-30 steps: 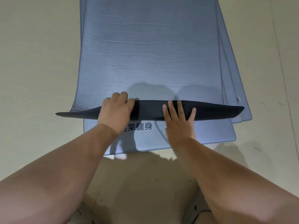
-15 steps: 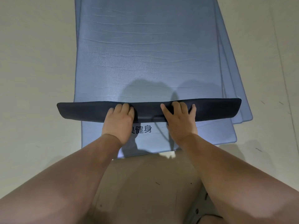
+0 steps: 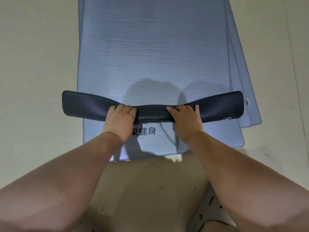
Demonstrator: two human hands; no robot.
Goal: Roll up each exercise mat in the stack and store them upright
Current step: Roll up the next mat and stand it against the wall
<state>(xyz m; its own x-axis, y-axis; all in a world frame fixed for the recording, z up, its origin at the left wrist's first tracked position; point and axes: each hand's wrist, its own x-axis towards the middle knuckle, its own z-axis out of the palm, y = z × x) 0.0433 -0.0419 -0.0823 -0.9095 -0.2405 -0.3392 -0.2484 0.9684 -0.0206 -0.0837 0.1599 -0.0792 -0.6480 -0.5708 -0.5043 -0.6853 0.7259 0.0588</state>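
A stack of blue exercise mats lies flat on the floor, stretching away from me. The top mat [image 3: 150,47] has its near end folded over, so the dark underside shows as a band [image 3: 83,106] across the stack. My left hand [image 3: 121,118] grips this fold left of centre with curled fingers. My right hand [image 3: 185,118] grips it right of centre. Both ends of the fold flare wider than the pinched middle. The mat beneath [image 3: 209,136] shows dark printed characters. Edges of lower mats [image 3: 247,101] fan out on the right.
Pale beige floor [image 3: 36,64] surrounds the stack on the left, right and near sides, with a few small dark specks. A metal eyelet [image 3: 246,102] shows at a lower mat's right corner. Part of my clothing [image 3: 209,215] appears at the bottom.
The lifted near edge of the top mat has been folded further over, away from me. My fingers have curled tighter round the fold, squeezing its middle.
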